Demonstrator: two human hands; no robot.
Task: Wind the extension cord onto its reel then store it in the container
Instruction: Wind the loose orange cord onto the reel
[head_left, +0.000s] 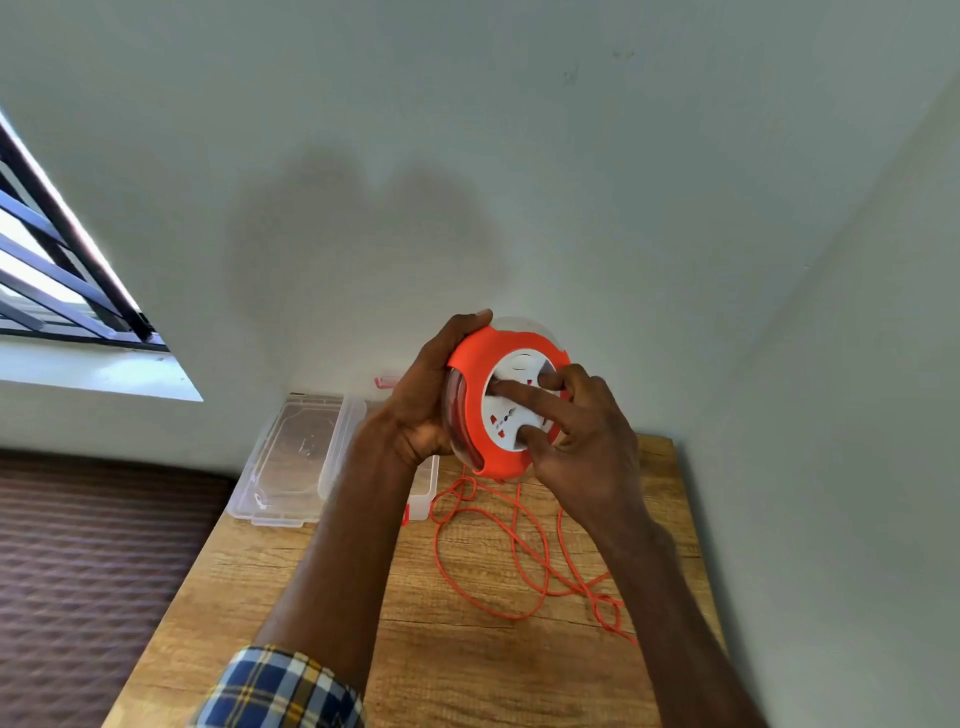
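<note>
- Holding the orange cord reel (475, 395) up above the table, the person's left hand (423, 402) is closed around its rim and clear back shell, thumb over the top edge.
- The right hand (576, 431) spreads its fingertips (497, 387) on the white socket face (511, 400), pressing as if to turn the hub; it grips nothing else.
- The orange extension cord (519, 551) hangs from the reel's lower edge and lies in loose, crossing loops on the wooden table (291, 582), most of it not yet wound.
- The reel looks like light, rigid plastic: best steadied by the rim while the centre is turned. The thin cord is limp and likely to kink or knot where loops overlap, so it probably needs guiding in.
- The clear plastic container (421, 488) sits behind the left forearm, partly hidden; its clear lid (291, 457) lies just beside it at the table's far left.
- The table stands in a corner of pale walls; a barred window (47, 270) is on the left, with a brown quilted surface (78, 571) below it.
</note>
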